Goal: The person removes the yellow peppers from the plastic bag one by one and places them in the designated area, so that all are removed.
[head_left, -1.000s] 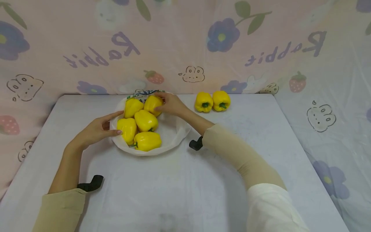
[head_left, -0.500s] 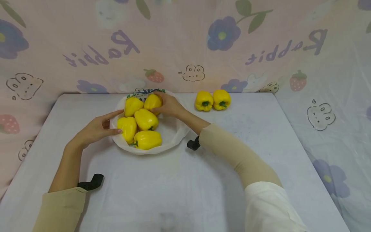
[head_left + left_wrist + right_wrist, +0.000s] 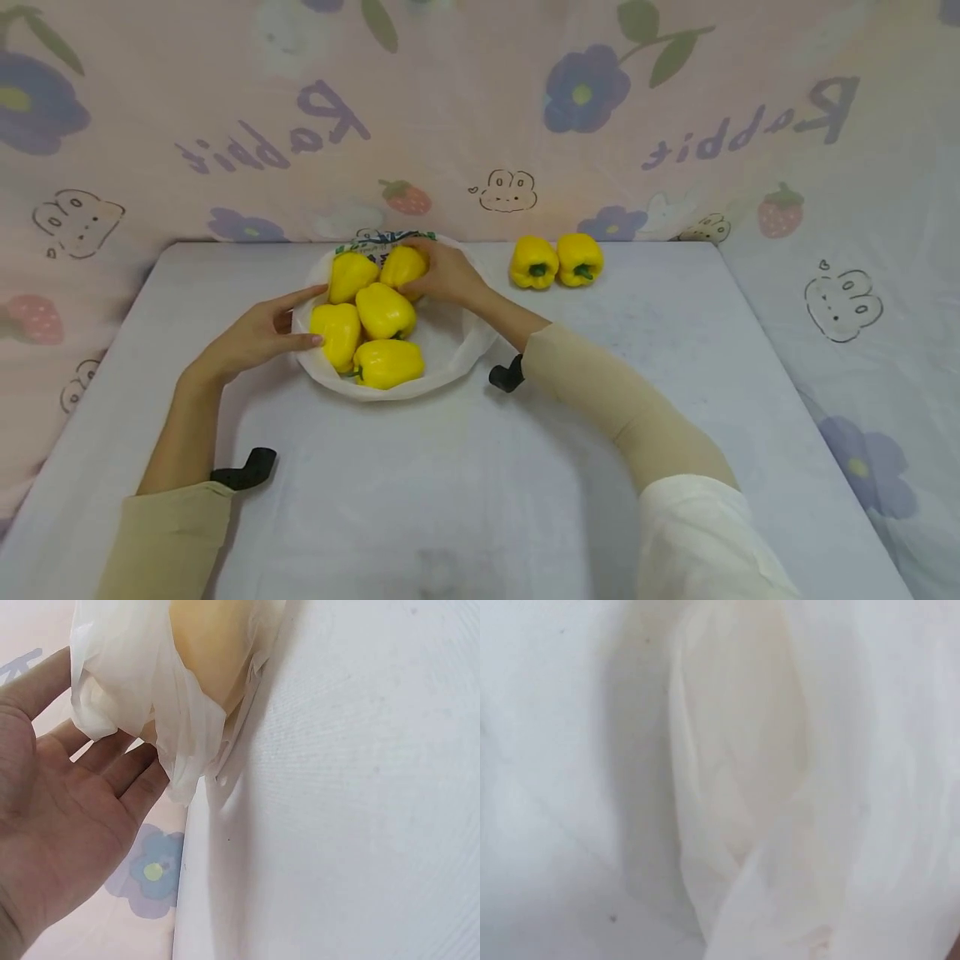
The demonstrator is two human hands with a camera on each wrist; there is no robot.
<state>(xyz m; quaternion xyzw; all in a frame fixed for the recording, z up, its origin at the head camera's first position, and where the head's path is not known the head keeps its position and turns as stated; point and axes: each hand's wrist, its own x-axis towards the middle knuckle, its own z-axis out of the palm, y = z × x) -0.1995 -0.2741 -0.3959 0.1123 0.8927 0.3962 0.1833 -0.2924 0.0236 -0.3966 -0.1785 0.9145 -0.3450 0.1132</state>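
Rabbit-print cloth (image 3: 450,100) behind white table (image 3: 465,483)

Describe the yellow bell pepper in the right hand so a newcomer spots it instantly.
On the white table, find the thin white plastic bag with the round open mouth. Inside, go to its far edge, where two glossy yellow bell peppers sit side by side. Yours is the right-hand pepper, the only one the person's bare right hand grips.

Bag (image 3: 450,350): we're seeing it sitting far-side on the table (image 3: 450,500), left of centre
Five peppers (image 3: 386,312): bunching up inside, mostly left
Two peppers (image 3: 534,263): sitting side by side, right of the bag
Backdrop (image 3: 450,100): hanging behind it all
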